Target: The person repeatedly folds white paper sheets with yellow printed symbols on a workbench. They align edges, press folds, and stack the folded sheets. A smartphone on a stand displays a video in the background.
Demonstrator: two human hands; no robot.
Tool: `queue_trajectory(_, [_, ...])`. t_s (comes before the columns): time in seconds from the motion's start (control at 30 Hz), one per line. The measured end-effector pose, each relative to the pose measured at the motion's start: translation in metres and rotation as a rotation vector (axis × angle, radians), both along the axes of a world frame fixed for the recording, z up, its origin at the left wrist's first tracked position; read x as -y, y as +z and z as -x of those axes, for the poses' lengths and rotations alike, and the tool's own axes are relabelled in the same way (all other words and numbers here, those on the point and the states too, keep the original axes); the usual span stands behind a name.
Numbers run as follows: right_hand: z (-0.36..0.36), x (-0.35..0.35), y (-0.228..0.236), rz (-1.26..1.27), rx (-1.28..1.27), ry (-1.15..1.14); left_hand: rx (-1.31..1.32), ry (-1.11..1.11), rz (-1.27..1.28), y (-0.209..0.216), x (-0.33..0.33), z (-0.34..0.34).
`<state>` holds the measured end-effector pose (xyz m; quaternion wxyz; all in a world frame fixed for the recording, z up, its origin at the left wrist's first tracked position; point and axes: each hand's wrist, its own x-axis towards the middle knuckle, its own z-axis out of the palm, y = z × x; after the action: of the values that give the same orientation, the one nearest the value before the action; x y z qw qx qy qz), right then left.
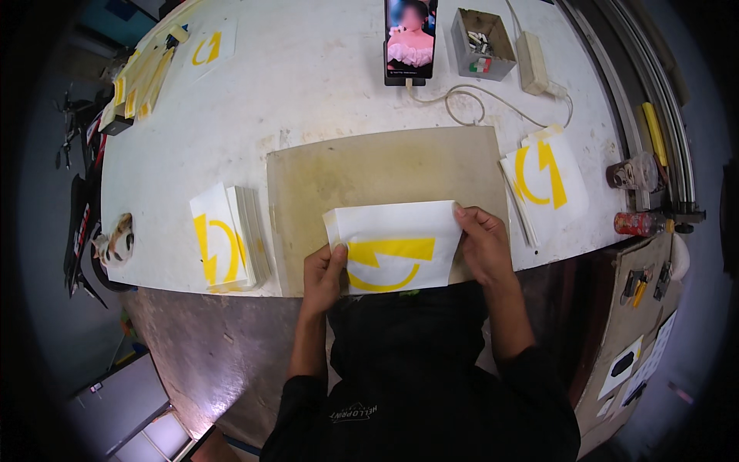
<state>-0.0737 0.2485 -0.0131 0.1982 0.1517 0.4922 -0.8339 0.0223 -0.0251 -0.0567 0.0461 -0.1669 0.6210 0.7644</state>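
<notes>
Two bare hands in a mirrored two-handed grip, viewed from above. The torso (412, 369), in black, sits at 6 o'clock. Short of the wrists, dark sleeves (543, 393) end at 7 o'clock and between 4 and 5, leaving both forearms bare. The left forearm (308, 343) points almost straight to 12 o'clock; the right forearm (512, 323) leans toward 11. The left hand (323, 271), at between 7 and 8 o'clock, pinches, its thumb (337, 260) on top pointing toward 1 and its fingers curled beneath. The right hand (485, 242), near 3 o'clock and slightly farther from the body, also pinches, thumb tip toward 11, index finger bent.
</notes>
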Motion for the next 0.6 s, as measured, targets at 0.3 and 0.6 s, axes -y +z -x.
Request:
queue_trajectory(0.3, [-0.006,0.000,-0.014,0.116,0.015,0.039,-0.018,-0.004,0.093,0.005,-0.001,-0.006])
queue_trajectory(0.6, [-0.013,-0.010,-0.021,-0.056,-0.079,0.096,-0.015,0.017,0.120,0.008,-0.002,-0.007])
